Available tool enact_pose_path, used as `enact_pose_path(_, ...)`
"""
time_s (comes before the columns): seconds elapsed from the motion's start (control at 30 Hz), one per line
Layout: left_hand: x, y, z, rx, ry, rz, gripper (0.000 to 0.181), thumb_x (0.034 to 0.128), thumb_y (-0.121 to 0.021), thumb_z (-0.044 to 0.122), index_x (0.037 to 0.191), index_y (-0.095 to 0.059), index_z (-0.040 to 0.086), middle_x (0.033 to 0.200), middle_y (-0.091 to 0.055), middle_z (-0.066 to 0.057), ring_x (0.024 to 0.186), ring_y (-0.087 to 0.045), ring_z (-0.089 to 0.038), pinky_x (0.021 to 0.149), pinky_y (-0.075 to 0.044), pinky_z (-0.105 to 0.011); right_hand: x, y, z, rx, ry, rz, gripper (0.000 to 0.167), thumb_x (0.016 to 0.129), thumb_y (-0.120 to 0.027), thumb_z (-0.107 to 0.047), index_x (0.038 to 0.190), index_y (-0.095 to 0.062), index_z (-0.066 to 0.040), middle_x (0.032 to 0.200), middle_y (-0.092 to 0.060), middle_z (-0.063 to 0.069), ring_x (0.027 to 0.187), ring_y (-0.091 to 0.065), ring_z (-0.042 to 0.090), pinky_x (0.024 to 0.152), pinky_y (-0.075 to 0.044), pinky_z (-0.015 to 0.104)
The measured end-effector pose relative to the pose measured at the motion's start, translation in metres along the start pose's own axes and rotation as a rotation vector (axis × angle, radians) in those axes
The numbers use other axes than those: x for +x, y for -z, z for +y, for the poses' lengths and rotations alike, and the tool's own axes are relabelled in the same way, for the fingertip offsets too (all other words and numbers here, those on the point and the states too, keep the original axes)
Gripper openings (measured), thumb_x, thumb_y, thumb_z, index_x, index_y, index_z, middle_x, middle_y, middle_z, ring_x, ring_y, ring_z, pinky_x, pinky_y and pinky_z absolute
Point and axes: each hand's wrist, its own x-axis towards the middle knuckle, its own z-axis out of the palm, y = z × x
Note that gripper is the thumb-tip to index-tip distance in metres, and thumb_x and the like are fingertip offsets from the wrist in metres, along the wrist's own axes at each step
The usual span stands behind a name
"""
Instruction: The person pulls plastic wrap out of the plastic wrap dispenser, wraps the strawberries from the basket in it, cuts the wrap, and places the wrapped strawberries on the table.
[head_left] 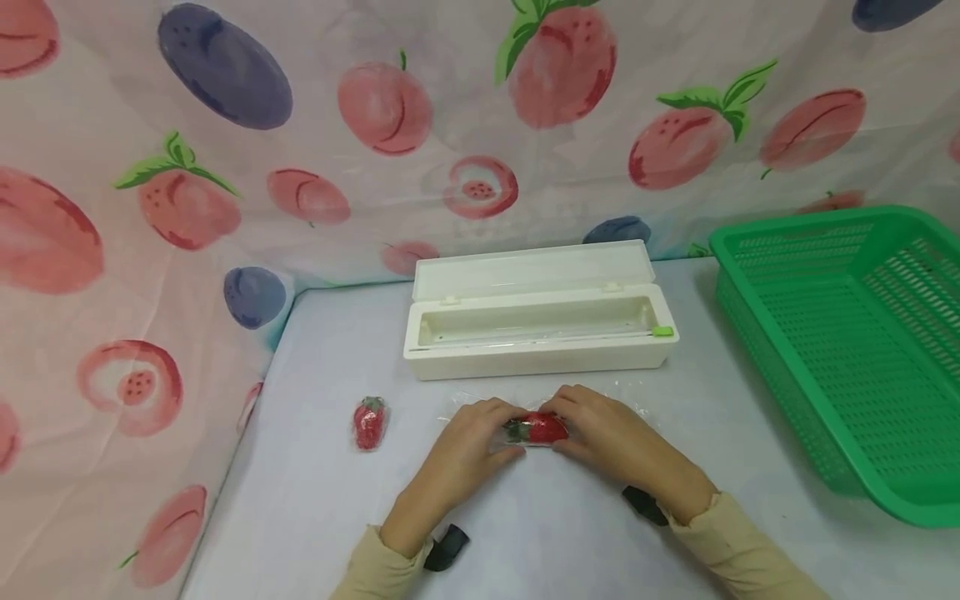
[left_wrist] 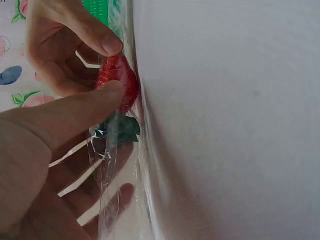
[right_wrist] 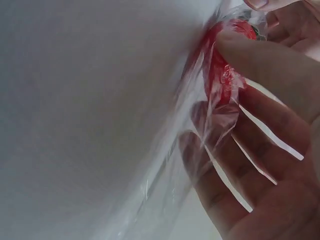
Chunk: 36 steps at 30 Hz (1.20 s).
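Note:
A red strawberry (head_left: 546, 427) with a dark green leafy cap lies on its side in clear plastic film (right_wrist: 187, 172). My left hand (head_left: 468, 440) grips it at the cap end, and my right hand (head_left: 611, 432) holds the opposite end. In the left wrist view, the left thumb (left_wrist: 112, 91) presses on the red side while the fingers reach behind the film. The right wrist view shows the right thumb (right_wrist: 237, 44) on the fruit and spread fingers behind the film. Another strawberry (head_left: 369, 423), wrapped in film, lies left of my left hand.
Behind the hands stands a long white film dispenser box (head_left: 536, 362), lid raised, with a light green slider (head_left: 663, 332) at its right end. A green plastic basket (head_left: 806, 408) stands at the right. Fruit-print cloth (head_left: 420, 183) hangs behind the white table (head_left: 300, 517).

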Motion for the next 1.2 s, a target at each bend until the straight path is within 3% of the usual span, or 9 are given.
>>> enact_pose_path(0.27, 0.0013, -0.0026, 0.0013, 0.03, 0.049, 0.053, 0.027, 0.0845, -0.079, 0.028, 0.108, -0.076, 0.015, 0.104, -0.075, 0.003, 0.094, -0.069, -0.014, 0.08, -0.054, -0.032, -0.0018, 0.0003, 0.0003, 0.032, 0.028, -0.025, 0.03, 0.08, -0.081, -0.011, 0.109, -0.071, -0.009, 0.099, -0.065, -0.002, 0.086, -0.06, 0.009, 0.075, -0.057, 0.029)
enact_pose_path(0.5, -0.0003, -0.0012, 0.003, -0.001, 0.091, 0.038, 0.023, 0.0878, -0.075, 0.029, 0.106, -0.078, 0.016, 0.104, -0.076, 0.003, 0.097, -0.07, -0.014, 0.082, -0.055, -0.033, -0.0028, 0.0013, -0.0016, 0.013, 0.024, -0.05, 0.035, 0.078, -0.085, -0.019, 0.108, -0.071, -0.009, 0.099, -0.065, -0.003, 0.087, -0.06, 0.009, 0.077, -0.057, 0.031)
enact_pose_path(0.63, -0.0004, -0.0011, 0.0029, -0.016, 0.11, 0.016, 0.021, 0.09, -0.073, 0.03, 0.105, -0.079, 0.017, 0.103, -0.076, 0.004, 0.098, -0.07, -0.013, 0.084, -0.055, -0.034, -0.0033, 0.0013, -0.0014, 0.006, 0.032, -0.054, 0.029, 0.081, -0.083, -0.022, 0.104, -0.072, -0.009, 0.097, -0.063, -0.004, 0.085, -0.059, 0.008, 0.076, -0.056, 0.03)
enact_pose_path(0.93, 0.0008, 0.0018, 0.002, 0.002, 0.151, -0.022, 0.018, 0.0956, -0.066, 0.027, 0.098, -0.079, 0.014, 0.098, -0.076, 0.004, 0.098, -0.07, -0.014, 0.086, -0.055, -0.037, -0.0037, 0.0022, 0.0017, 0.161, 0.001, -0.134, 0.021, 0.093, -0.07, -0.029, 0.102, -0.076, -0.011, 0.092, -0.055, -0.01, 0.078, -0.05, 0.001, 0.068, -0.048, 0.021)
enact_pose_path(1.2, 0.0004, 0.0048, 0.0038, 0.012, 0.187, -0.037, 0.021, 0.0969, -0.065, 0.029, 0.094, -0.079, 0.014, 0.091, -0.074, 0.005, 0.09, -0.068, -0.013, 0.081, -0.054, -0.034, -0.0026, 0.0061, 0.0001, 0.245, -0.091, -0.158, 0.019, 0.096, -0.066, -0.035, 0.1, -0.07, -0.017, 0.09, -0.063, -0.013, 0.08, -0.056, 0.001, 0.074, -0.053, 0.028)
